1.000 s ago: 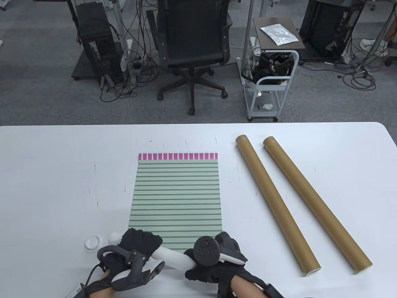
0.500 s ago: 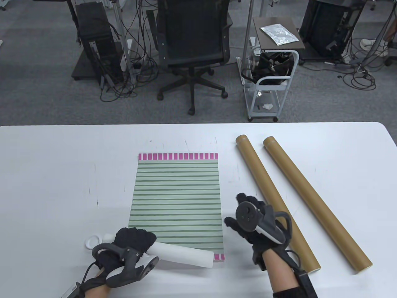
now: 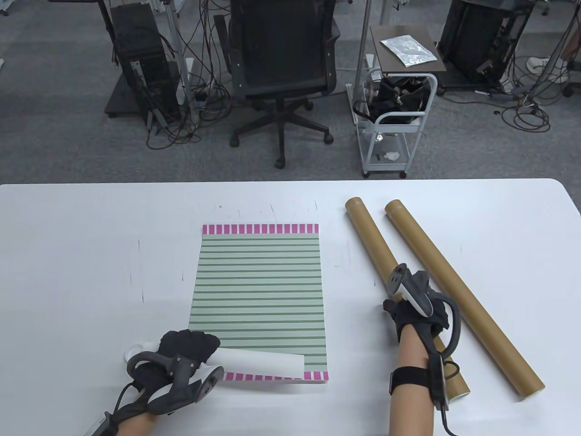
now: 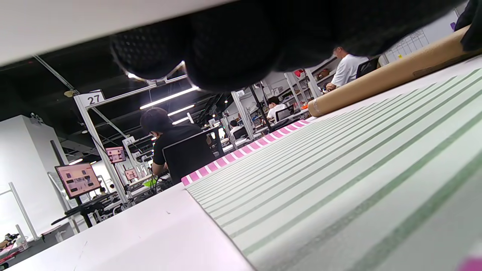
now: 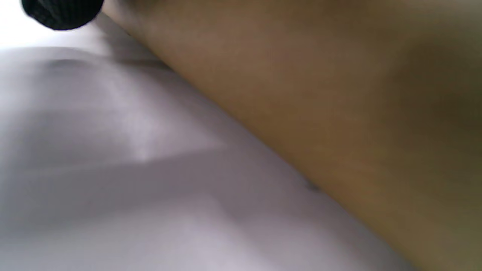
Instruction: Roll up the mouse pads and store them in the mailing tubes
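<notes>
- Two brown mailing tubes on the white table (image 3: 68, 254), side by side, well to the right of the striped pad (image 3: 258, 281).
- Both long and thin, slanting from far-left to near-right, with near ends pointing at the table's near edge.
- Right hand (image 3: 417, 309) on top of the left tube (image 3: 376, 247), about halfway along, thumb on the tube's left side. Looks closed around the tube, but cannot tell how tight. Only blurry brown and white in the right wrist view.
- Right tube (image 3: 458, 295) just beside that hand, not touched.
- Left hand (image 3: 181, 354) near the table's front, gripping the left end of the white roll (image 3: 263, 363).
- White roll lying sideways across the near edge of the striped pad, long way running left to right, loose right end pointing toward the tubes.
- So: roll to the left of the held tube and a bit nearer the front, with the two long shapes not lined up.
- Best guess for the next move: bring the tube's near end round to face the roll's right end, then slide the roll in.
- Near end of the left tube pale at the rim, likely open. Cannot see inside either tube.
- Small white cap (image 3: 134, 352) flat on the table, just beside the left hand, partly hidden.
- Striped pad flat, not rolled yet, with pink bands at the far and near edges.
</notes>
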`<state>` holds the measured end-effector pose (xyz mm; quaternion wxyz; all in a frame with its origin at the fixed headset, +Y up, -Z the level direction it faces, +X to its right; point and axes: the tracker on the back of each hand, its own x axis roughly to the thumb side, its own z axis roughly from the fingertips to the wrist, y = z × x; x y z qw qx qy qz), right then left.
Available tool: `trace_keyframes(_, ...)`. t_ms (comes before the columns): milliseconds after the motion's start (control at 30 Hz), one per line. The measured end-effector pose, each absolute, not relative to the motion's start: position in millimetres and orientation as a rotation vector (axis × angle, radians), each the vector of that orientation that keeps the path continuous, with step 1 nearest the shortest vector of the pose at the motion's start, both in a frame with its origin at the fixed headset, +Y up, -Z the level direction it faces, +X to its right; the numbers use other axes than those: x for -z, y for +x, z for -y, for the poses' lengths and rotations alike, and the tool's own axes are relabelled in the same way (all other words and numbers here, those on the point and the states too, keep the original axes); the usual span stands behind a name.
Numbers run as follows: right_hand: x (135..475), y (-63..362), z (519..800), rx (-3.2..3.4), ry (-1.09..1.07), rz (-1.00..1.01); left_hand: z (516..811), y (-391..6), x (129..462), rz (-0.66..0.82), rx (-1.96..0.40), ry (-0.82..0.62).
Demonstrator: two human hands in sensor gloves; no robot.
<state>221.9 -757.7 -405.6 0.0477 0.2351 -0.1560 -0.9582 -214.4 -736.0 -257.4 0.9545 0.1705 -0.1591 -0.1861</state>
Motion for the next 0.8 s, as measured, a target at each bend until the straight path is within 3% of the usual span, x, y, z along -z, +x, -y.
trace_keyframes(233,409.6,214.0,754.7,2.847,0.666,0.421,734.5,-213.2,256.7,0.323,0.390,0.358)
trace_keyframes(333,401.5,205.7,743.5,2.933,0.706,0.528,736.8,-217.1,258.3,0.311,0.401,0.353)
trace_keyframes(400,389.1,204.4,730.6,2.940,0.620,0.488,737.7,-220.0,260.4,0.301,0.406,0.347)
trace_keyframes(500,365.8,200.6,707.5,2.994,0.525,0.322,737.6,-224.8,264.4,0.276,0.409,0.340)
trace_keyframes(600,329.9,198.1,679.1,3.127,0.274,0.023,735.5,-235.1,271.5,0.232,0.389,0.326)
trace_keyframes(800,264.2,189.0,654.5,3.050,-0.107,-0.538,734.4,-272.4,286.0,0.114,0.418,0.314)
